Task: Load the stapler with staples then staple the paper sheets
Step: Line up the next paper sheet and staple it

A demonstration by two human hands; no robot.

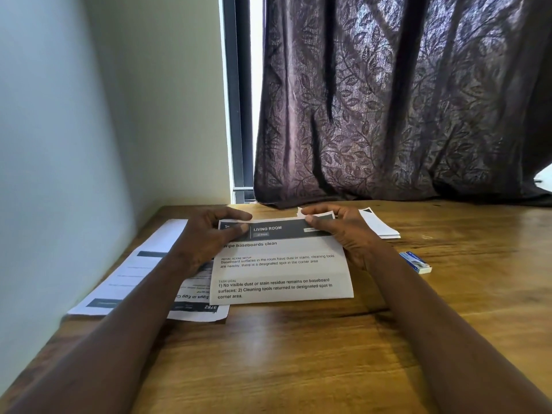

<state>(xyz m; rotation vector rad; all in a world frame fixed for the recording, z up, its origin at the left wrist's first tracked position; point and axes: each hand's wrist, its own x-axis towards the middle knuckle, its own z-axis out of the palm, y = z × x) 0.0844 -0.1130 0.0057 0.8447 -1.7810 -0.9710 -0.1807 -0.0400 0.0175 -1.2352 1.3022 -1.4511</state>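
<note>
While both hands pinch the paper sheets (280, 264), their corners hide.

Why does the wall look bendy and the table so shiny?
Head view: the wide lens bows the wall; daylight from the gap beside the curtain glares off the table; print on the held paper stays sharp.
</note>
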